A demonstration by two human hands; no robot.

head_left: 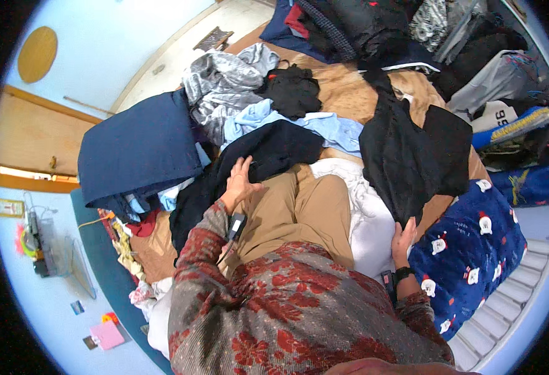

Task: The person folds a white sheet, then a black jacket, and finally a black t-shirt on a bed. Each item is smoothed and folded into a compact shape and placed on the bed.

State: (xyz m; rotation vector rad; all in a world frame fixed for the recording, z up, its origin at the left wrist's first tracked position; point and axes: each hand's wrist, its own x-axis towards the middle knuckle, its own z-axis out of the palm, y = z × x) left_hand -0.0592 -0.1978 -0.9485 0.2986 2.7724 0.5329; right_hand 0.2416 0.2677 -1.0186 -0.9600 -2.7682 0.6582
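Observation:
My left hand [242, 185] rests palm down, fingers apart, on a black garment [274, 145] that lies across my left thigh and knees. My right hand [403, 239] is at the near tip of another black garment [401, 159], spread out to my right. Its fingers touch that cloth, but whether they pinch it cannot be made out. I sit with legs in tan trousers [298, 211] stretched forward. A crumpled white cloth [373, 220] lies between my right leg and the right-hand garment.
A folded navy cloth [138, 150] is stacked at left. Ahead lie a grey velvety garment [223, 79], light blue cloth [335, 131] and a black bundle [295, 91]. A blue bear-print blanket [466, 253] is at right by a white slatted rail [504, 304]. More clothes [377, 33] are piled at the far side.

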